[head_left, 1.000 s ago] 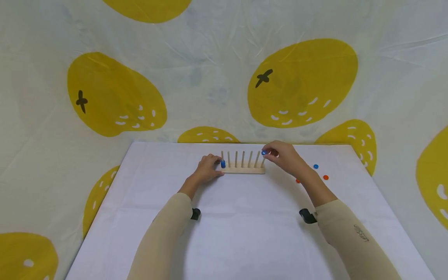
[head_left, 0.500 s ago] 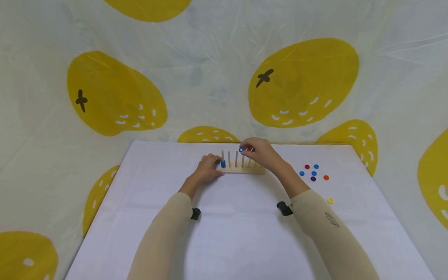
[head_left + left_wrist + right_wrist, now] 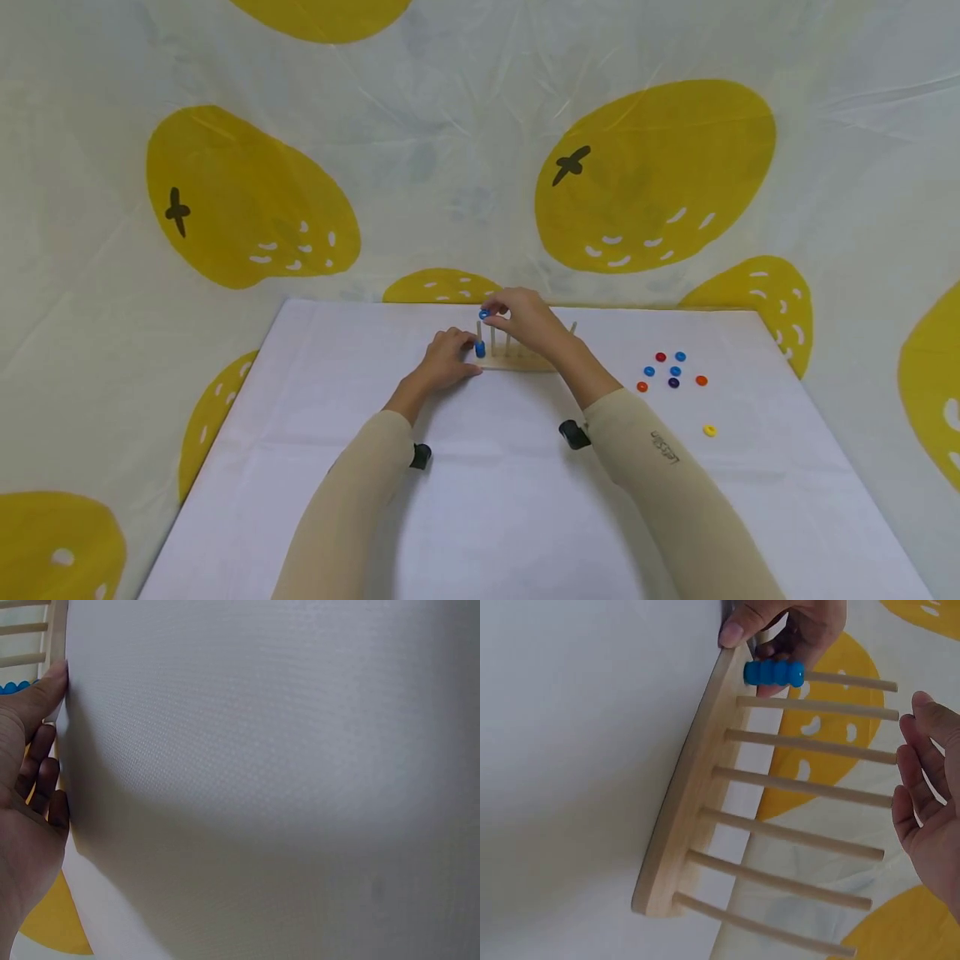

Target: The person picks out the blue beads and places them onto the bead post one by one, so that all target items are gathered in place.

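A wooden peg rack [image 3: 517, 363] stands on the table, with a row of several upright pegs. On its leftmost peg sits a stack of several blue rings [image 3: 774, 673]. My left hand [image 3: 446, 360] grips the left end of the base, thumb in front and fingers behind; part of it also shows in the left wrist view. Just above the top of the leftmost peg, my right hand [image 3: 525, 319] pinches a blue ring [image 3: 483, 315] between thumb and fingers. That ring is hidden in the right wrist view, where the right hand [image 3: 937, 787] is beside the peg tips.
Several loose rings lie right of the rack: a red ring [image 3: 661, 357], blue ones, a dark purple ring [image 3: 673, 383], orange ones and a yellow ring [image 3: 710, 431] nearer the front. A white cloth [image 3: 495, 508] covers the table. Behind hangs a patterned curtain [image 3: 450, 167].
My right hand has carried the blue ring leftward from the rack's right end to over the leftmost peg. Rings its arm covered now show. The left hand stays put.
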Available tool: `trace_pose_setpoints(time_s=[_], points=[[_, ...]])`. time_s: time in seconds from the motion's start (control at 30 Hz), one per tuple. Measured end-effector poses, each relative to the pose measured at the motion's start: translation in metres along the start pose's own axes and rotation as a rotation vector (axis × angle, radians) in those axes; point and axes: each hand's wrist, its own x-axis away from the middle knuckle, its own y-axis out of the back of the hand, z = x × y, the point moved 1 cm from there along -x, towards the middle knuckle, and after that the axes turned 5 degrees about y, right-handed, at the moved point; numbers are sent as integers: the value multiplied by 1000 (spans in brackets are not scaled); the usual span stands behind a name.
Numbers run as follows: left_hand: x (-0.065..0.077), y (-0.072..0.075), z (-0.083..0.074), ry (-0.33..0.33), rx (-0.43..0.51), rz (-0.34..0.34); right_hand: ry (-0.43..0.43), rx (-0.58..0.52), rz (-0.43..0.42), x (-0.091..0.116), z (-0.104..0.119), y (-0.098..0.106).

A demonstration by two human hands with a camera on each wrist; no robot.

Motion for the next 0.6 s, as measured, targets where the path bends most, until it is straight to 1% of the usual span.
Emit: trace_pose_setpoints(time_s=[0.13,0.3,0.43,0.6], points=[[-1,-1,1,5,5,6,15,17,26,-5,4,-5],[-2,-1,3,-6,5,5,46,45,45,-7,9,-8],[-2,0,2,-14,8,5,44,54,44,-7,9,-9],[-1,0,1,-3,6,3,23,66,50,-7,8,-10]])
